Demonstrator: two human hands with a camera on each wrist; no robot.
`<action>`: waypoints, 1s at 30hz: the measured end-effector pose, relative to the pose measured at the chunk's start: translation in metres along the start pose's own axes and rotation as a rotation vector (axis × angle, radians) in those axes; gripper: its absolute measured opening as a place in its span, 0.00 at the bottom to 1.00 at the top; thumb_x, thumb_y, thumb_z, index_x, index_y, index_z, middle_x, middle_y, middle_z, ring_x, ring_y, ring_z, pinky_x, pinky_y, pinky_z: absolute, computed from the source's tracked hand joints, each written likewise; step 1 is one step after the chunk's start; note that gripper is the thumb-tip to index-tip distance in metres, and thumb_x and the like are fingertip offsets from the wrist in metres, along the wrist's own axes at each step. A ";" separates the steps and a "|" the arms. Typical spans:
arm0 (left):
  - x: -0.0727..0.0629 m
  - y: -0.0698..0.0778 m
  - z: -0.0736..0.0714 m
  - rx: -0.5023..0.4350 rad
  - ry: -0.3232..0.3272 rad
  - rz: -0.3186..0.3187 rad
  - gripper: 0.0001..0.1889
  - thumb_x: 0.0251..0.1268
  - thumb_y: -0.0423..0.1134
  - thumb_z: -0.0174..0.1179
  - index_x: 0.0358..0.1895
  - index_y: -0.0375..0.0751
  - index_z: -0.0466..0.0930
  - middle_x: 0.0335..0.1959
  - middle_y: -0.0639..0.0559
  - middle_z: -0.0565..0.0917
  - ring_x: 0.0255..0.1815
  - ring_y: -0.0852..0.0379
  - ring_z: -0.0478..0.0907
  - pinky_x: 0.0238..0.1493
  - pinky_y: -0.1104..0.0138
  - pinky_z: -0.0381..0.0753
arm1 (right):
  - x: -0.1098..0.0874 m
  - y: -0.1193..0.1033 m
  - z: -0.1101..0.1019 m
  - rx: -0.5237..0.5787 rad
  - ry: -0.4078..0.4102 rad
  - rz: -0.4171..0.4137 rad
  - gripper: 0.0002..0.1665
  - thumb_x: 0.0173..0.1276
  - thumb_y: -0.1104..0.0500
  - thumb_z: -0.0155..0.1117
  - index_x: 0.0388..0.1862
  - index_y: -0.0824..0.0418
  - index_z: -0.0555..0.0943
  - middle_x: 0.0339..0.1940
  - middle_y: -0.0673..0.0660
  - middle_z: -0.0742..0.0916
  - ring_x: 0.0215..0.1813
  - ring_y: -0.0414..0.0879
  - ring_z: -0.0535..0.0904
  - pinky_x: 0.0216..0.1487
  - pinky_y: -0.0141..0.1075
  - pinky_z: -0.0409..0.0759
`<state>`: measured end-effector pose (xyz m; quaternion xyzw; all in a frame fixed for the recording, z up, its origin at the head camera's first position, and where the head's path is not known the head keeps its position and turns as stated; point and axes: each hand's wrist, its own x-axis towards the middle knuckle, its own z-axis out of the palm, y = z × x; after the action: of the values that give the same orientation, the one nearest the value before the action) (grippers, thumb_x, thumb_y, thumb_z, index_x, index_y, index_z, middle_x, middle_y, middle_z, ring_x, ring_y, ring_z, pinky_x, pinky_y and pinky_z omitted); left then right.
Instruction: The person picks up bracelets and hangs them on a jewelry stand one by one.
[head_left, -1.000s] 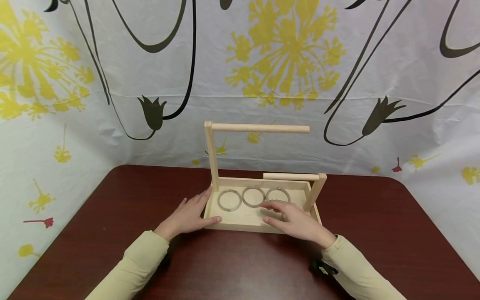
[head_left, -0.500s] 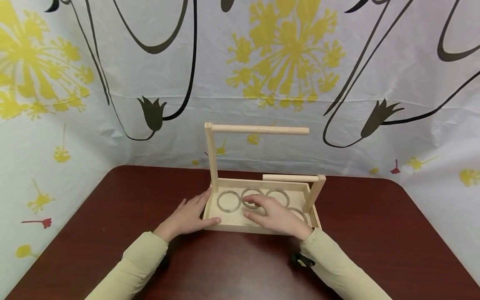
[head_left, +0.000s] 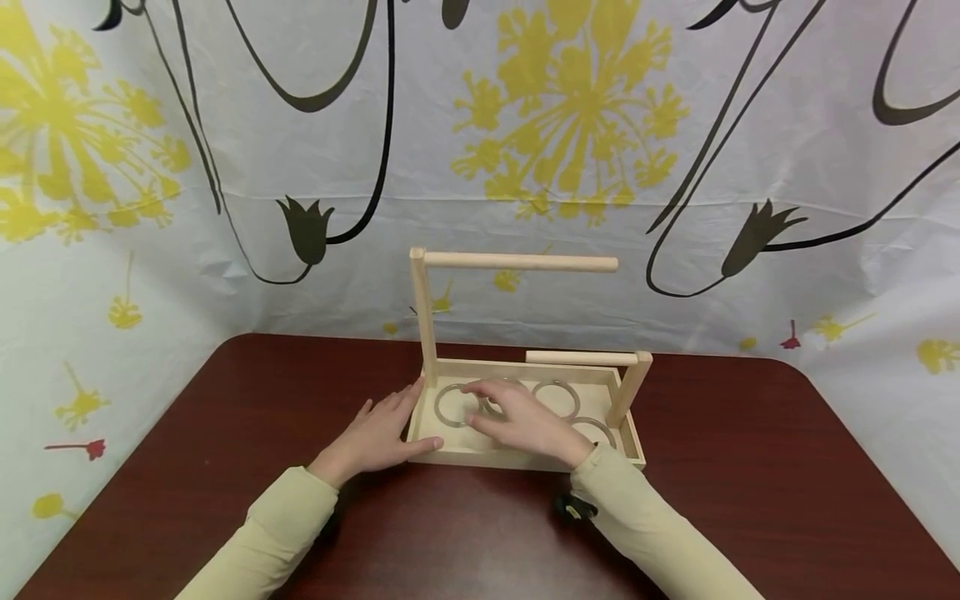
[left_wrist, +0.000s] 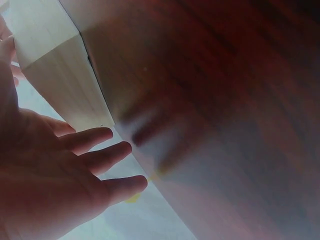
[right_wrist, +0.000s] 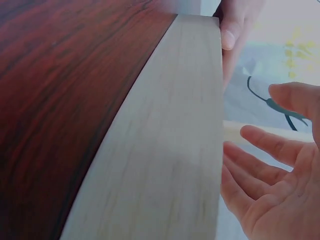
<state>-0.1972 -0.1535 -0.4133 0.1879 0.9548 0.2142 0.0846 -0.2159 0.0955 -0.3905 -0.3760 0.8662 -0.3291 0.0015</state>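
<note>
A shallow wooden tray [head_left: 457, 457] lies on the table, holding several clear rings. My left hand [head_left: 375, 437] rests against its left end, thumb over the front wall; in the left wrist view the fingers [left_wrist: 117, 190] are spread and hold nothing. Over the tray hovers my right hand [head_left: 517, 421], its thumb and forefinger apart beside the leftmost ring [head_left: 437, 406]. No ring shows between them in the right wrist view, where the fingers [right_wrist: 260, 145] are loosely bent. This hand partly hides a second ring [head_left: 510, 381]. Two more, a back ring [head_left: 578, 402] and a front ring [head_left: 592, 420], lie to the right.
On the tray's left end stands a tall post [head_left: 424, 317] with a long dowel [head_left: 521, 262] pointing right. A short post [head_left: 630, 390] at the right end bears a dowel [head_left: 581, 357] pointing left. Patterned cloth [head_left: 480, 167] hangs behind the dark red table [head_left: 480, 533].
My right hand has moved left across the tray, from the right-hand rings to the leftmost one, uncovering the front right ring. The left hand has stayed in place.
</note>
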 end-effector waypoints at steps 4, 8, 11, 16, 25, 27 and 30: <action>0.000 -0.001 0.001 0.003 -0.005 -0.006 0.52 0.61 0.69 0.54 0.78 0.43 0.42 0.74 0.39 0.58 0.72 0.36 0.56 0.65 0.36 0.47 | 0.007 -0.001 0.003 -0.030 -0.002 0.003 0.25 0.69 0.54 0.62 0.62 0.65 0.76 0.58 0.58 0.82 0.53 0.54 0.79 0.54 0.46 0.75; 0.002 -0.002 0.002 0.001 -0.012 -0.003 0.51 0.62 0.69 0.53 0.79 0.44 0.41 0.74 0.39 0.58 0.72 0.36 0.55 0.65 0.36 0.48 | 0.013 -0.001 0.006 -0.046 -0.016 0.033 0.27 0.69 0.52 0.61 0.64 0.63 0.74 0.59 0.57 0.81 0.51 0.54 0.80 0.52 0.46 0.75; 0.002 -0.003 0.003 -0.006 -0.021 -0.003 0.51 0.63 0.68 0.53 0.79 0.44 0.40 0.74 0.39 0.57 0.72 0.36 0.55 0.65 0.37 0.48 | 0.017 0.000 0.008 -0.039 -0.035 0.061 0.29 0.70 0.50 0.61 0.66 0.61 0.73 0.61 0.57 0.80 0.57 0.53 0.78 0.57 0.47 0.73; 0.002 -0.002 0.003 -0.008 -0.035 -0.012 0.51 0.63 0.68 0.52 0.79 0.44 0.39 0.74 0.39 0.58 0.73 0.36 0.53 0.66 0.37 0.48 | 0.023 0.004 0.011 0.027 -0.062 0.067 0.32 0.70 0.51 0.60 0.68 0.64 0.70 0.65 0.60 0.77 0.65 0.55 0.72 0.62 0.49 0.68; 0.003 -0.002 0.003 -0.010 -0.046 -0.015 0.51 0.63 0.68 0.52 0.79 0.44 0.38 0.74 0.38 0.57 0.73 0.36 0.52 0.66 0.39 0.49 | 0.031 0.013 0.014 0.135 -0.080 0.071 0.33 0.69 0.54 0.62 0.69 0.65 0.69 0.65 0.61 0.76 0.65 0.56 0.71 0.64 0.50 0.66; 0.003 -0.002 0.003 -0.012 -0.048 -0.014 0.51 0.64 0.68 0.52 0.79 0.44 0.37 0.74 0.38 0.57 0.73 0.35 0.51 0.66 0.39 0.50 | 0.032 0.016 0.014 0.153 -0.084 0.077 0.34 0.68 0.54 0.63 0.69 0.64 0.69 0.65 0.61 0.76 0.65 0.55 0.71 0.64 0.50 0.66; 0.003 -0.002 0.004 -0.015 -0.043 -0.011 0.51 0.64 0.68 0.52 0.79 0.43 0.38 0.74 0.38 0.57 0.73 0.35 0.52 0.66 0.39 0.51 | 0.033 0.020 0.016 0.184 -0.097 0.080 0.35 0.66 0.54 0.65 0.69 0.65 0.69 0.65 0.61 0.76 0.66 0.55 0.70 0.64 0.49 0.65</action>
<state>-0.2000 -0.1529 -0.4180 0.1867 0.9522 0.2166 0.1074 -0.2490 0.0751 -0.4065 -0.3550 0.8456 -0.3882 0.0908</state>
